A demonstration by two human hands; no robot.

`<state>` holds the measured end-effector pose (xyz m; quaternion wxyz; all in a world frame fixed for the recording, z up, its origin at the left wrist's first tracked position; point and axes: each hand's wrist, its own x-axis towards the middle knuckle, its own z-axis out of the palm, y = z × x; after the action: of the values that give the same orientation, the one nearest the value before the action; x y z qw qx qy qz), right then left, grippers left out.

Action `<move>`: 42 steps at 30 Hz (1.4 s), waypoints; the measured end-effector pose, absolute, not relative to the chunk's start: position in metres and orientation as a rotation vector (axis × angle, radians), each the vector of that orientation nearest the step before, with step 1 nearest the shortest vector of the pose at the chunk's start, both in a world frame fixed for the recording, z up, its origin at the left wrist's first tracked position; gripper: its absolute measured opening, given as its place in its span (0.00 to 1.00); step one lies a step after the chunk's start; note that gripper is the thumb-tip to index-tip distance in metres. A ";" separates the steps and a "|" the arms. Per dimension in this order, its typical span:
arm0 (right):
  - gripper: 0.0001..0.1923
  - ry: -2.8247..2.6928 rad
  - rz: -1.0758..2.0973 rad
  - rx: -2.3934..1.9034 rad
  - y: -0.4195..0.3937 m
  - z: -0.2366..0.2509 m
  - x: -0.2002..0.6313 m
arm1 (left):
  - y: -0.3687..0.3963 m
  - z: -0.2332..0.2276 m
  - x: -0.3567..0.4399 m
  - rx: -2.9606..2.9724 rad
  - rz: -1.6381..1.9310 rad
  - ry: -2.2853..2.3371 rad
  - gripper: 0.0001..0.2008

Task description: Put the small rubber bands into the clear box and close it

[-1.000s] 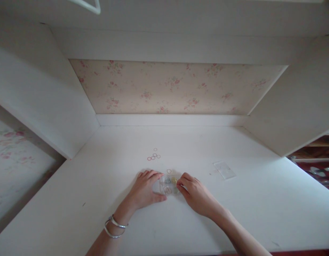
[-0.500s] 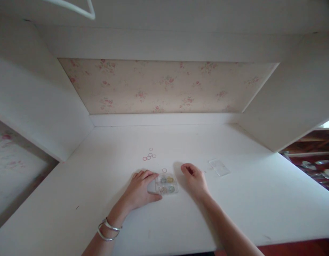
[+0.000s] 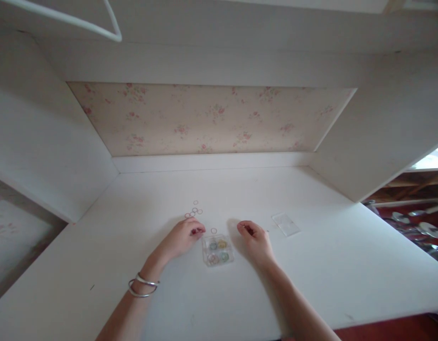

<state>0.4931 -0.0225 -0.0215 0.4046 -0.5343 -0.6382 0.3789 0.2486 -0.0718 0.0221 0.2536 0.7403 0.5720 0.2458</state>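
A small clear plastic box (image 3: 205,259) sits on the white tabletop, its compartments holding coloured rings in grey-blue, yellow, pink and green. My left hand (image 3: 185,237), with silver bangles at the wrist, is at the box's far left corner, apart from it. Its fingers are curled to a pinch, and what they hold, if anything, is too small to make out. Right of the box, my right hand (image 3: 257,241) is closed, thumb against forefinger, its contents hidden. One loose ring (image 3: 213,230) lies just behind the box. Several more thin rings (image 3: 195,210) lie beyond my left hand.
A clear flat lid (image 3: 286,224) lies on the tabletop (image 3: 321,265) to the right. White side panels and a floral back wall (image 3: 211,121) enclose the far side. A white bent rod (image 3: 114,35) hangs at upper left. A small dark sliver (image 3: 92,287) lies at left.
My left hand has let go of the box's left side, moved to its far left corner and curled its fingers. The right hand stays closed beside the box. The view has shifted slightly.
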 end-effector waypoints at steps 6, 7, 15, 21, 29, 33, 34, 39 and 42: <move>0.16 -1.610 0.974 -1.337 -0.022 -0.021 0.494 | -0.058 0.006 0.273 2.195 0.669 1.610 0.11; 0.16 -1.615 0.969 -1.340 -0.022 -0.022 0.494 | -0.057 0.004 0.274 2.222 0.646 1.615 0.11; 0.18 -1.647 0.940 -1.338 -0.023 -0.026 0.493 | -0.059 0.003 0.273 2.281 0.553 1.670 0.08; 0.17 -1.671 0.920 -1.351 -0.023 -0.027 0.494 | -0.064 -0.001 0.275 2.309 0.512 1.731 0.09; 0.18 -1.665 0.933 -1.355 -0.023 -0.028 0.495 | -0.094 0.019 0.273 2.087 0.855 1.696 0.11; 0.18 -1.651 0.960 -1.356 -0.023 -0.027 0.495 | -0.114 0.030 0.286 2.077 0.831 1.532 0.11; 0.18 -1.649 0.964 -1.355 -0.023 -0.026 0.495 | -0.118 0.031 0.288 2.083 0.810 1.512 0.11; 0.18 -1.656 0.938 -1.354 -0.022 -0.025 0.495 | -0.123 0.028 0.291 2.112 0.707 1.502 0.10; 0.18 -1.646 0.944 -1.354 -0.022 -0.025 0.495 | -0.121 0.025 0.288 2.121 0.655 1.495 0.11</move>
<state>0.4953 -0.0217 -0.0248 0.3943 -0.5338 -0.6488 0.3723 0.2883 -0.1211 0.0250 0.2306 0.7711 0.5436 0.2383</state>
